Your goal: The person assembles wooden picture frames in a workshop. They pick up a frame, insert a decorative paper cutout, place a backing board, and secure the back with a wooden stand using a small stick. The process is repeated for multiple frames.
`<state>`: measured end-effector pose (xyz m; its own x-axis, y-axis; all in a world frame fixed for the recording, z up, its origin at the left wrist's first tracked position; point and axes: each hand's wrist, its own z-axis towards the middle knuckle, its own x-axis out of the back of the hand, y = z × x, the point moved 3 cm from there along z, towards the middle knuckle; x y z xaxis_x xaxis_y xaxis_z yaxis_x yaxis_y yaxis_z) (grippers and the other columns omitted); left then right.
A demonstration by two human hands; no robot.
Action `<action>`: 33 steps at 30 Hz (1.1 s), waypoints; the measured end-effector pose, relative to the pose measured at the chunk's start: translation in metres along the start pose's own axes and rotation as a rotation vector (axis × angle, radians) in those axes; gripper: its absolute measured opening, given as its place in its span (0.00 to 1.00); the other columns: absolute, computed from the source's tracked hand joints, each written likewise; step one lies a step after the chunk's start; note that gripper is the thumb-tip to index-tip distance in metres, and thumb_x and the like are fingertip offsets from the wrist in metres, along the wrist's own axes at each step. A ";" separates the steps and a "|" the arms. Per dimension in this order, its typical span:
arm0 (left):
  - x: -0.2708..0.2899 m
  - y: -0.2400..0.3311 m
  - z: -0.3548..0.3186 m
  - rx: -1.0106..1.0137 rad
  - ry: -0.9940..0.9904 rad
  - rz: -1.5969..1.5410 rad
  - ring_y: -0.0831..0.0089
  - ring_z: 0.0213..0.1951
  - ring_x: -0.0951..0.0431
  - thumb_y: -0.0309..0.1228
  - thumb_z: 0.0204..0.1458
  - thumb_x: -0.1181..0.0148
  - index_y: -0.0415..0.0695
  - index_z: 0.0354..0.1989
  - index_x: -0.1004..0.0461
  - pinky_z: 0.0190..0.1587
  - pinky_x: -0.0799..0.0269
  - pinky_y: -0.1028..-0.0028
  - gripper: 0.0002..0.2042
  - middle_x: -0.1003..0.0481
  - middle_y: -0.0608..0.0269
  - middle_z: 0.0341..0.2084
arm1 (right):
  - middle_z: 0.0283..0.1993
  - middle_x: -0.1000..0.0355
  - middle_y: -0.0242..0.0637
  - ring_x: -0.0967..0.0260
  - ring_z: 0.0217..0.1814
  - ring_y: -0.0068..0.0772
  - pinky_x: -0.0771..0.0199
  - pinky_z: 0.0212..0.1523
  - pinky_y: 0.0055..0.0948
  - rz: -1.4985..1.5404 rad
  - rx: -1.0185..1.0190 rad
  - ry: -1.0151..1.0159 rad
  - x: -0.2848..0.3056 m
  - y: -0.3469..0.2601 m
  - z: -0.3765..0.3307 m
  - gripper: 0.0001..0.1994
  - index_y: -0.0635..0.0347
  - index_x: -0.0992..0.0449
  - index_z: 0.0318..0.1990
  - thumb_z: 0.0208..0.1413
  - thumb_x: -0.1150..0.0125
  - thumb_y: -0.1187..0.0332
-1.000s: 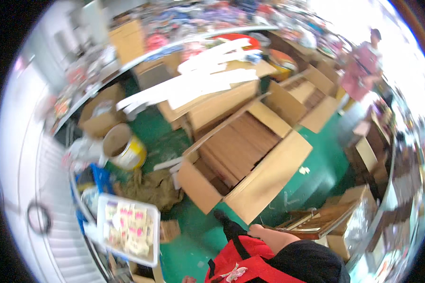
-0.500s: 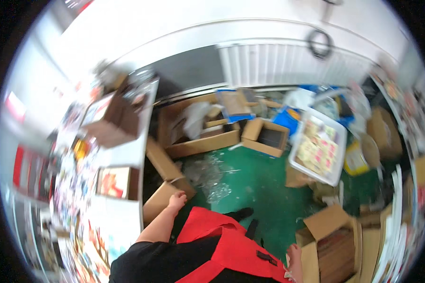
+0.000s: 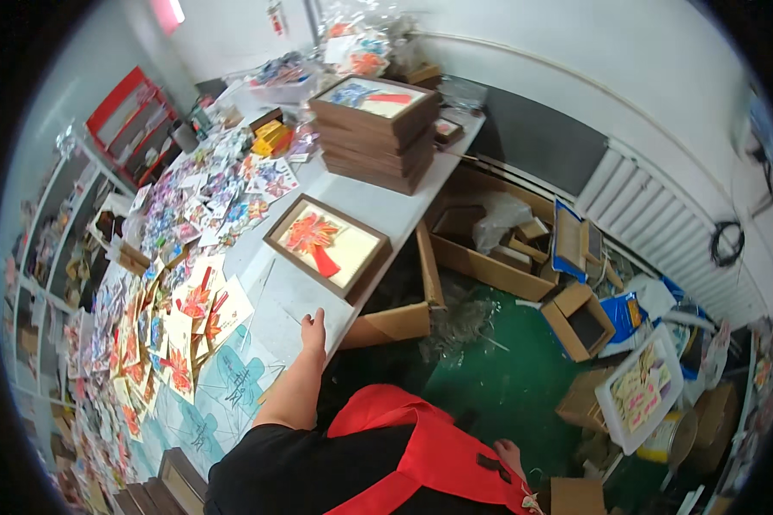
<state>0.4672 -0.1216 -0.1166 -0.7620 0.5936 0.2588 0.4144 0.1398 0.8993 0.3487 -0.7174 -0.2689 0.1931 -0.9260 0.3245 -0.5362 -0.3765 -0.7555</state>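
My left hand (image 3: 314,330) hangs above the near edge of the white table (image 3: 296,296), holding nothing, its fingers slightly apart. Just beyond it lies a brown box frame (image 3: 369,279) with a red flower and a red tassel on a cream ground. Farther back stands a stack of similar dark brown frames (image 3: 378,159), the top one showing a blue design. To the left of my hand, cream cards with red flowers (image 3: 193,313) overlap in a loose pile. My right hand (image 3: 510,455) is low beside my red apron (image 3: 442,455), partly hidden by it; its grip does not show.
Many colourful cut-outs (image 3: 180,202) cover the table's left side. More brown frames (image 3: 176,485) stand at its near corner. On the green floor (image 3: 498,386) are cardboard boxes (image 3: 489,266), crumpled plastic film and a white tray (image 3: 623,429) of cards. A radiator (image 3: 640,202) lines the wall.
My view has swung left toward the table, so the frames and cards show more fully. My left hand has moved from beside a floor carton to above the table edge.
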 end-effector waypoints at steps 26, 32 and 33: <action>0.017 0.017 0.109 0.284 -0.191 -0.380 0.65 0.45 0.27 0.41 0.52 0.42 0.32 0.57 0.44 0.46 0.29 0.70 0.31 0.32 0.47 0.47 | 0.41 0.28 0.40 0.31 0.43 0.31 0.33 0.46 0.29 -0.316 0.052 -0.552 -0.317 -0.438 0.181 0.28 0.68 0.30 0.48 0.46 0.34 0.55; 0.021 0.017 0.107 0.320 -0.266 -0.275 0.67 0.44 0.27 0.39 0.53 0.44 0.35 0.54 0.40 0.44 0.28 0.69 0.25 0.30 0.53 0.44 | 0.56 0.38 0.47 0.41 0.59 0.40 0.46 0.60 0.33 0.256 -0.137 -0.644 -0.350 -0.454 0.166 0.41 0.71 0.49 0.61 0.44 0.34 0.60; 0.023 0.016 0.105 0.346 -0.301 -0.289 0.66 0.45 0.27 0.38 0.52 0.43 0.32 0.56 0.43 0.45 0.29 0.69 0.28 0.31 0.50 0.46 | 0.56 0.38 0.48 0.42 0.59 0.40 0.46 0.60 0.33 0.275 -0.148 -0.680 -0.348 -0.453 0.166 0.41 0.72 0.49 0.61 0.43 0.34 0.61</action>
<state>0.5089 -0.0225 -0.1336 -0.7138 0.6862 -0.1398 0.3876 0.5534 0.7373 0.6611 -0.2293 -0.1338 0.4762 -0.8171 -0.3249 -0.7339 -0.1658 -0.6588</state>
